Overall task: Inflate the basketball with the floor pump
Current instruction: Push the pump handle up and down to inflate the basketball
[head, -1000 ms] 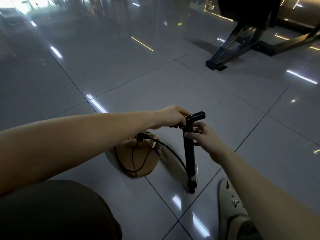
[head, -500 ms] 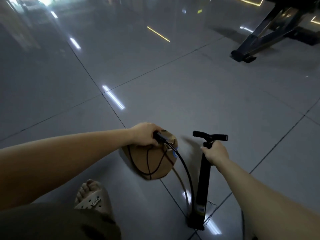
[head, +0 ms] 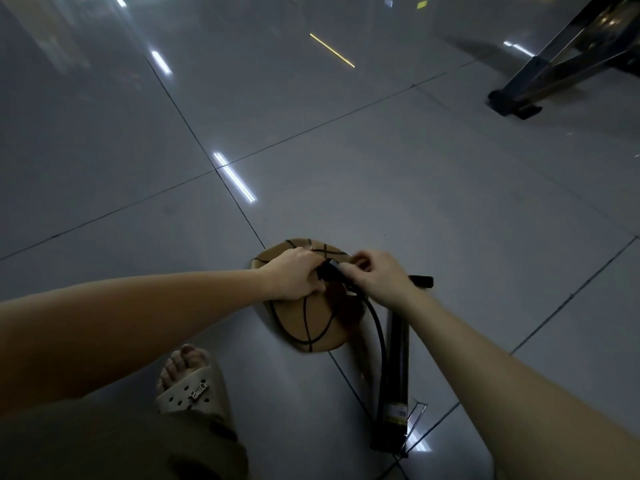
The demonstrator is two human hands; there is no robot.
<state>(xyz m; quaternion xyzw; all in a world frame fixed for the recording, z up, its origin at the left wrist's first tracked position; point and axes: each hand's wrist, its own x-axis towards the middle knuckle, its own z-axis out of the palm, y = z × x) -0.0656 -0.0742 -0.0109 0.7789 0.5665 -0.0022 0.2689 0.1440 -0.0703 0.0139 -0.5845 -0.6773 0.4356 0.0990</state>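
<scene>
A flat, collapsed brown basketball [head: 308, 327] with black seams lies on the grey tiled floor. My left hand [head: 294, 277] grips the black pump nozzle [head: 329, 270] at the ball's top. My right hand [head: 377, 275] pinches the black hose [head: 377, 327] right beside the nozzle. The black floor pump [head: 394, 379] stands upright just right of the ball, its T-handle [head: 420, 281] partly hidden behind my right wrist. Nothing holds the pump.
My left foot in a beige clog [head: 194, 389] is planted near the ball, with my dark-clad knee [head: 114, 445] below it. A dark metal frame leg [head: 540, 77] stands on the floor at the far right. Shiny tiles spread all around.
My right hand has let go of the pump shaft and moved left onto the hose at the nozzle. My left hand stays on the nozzle. The view has tilted further down.
</scene>
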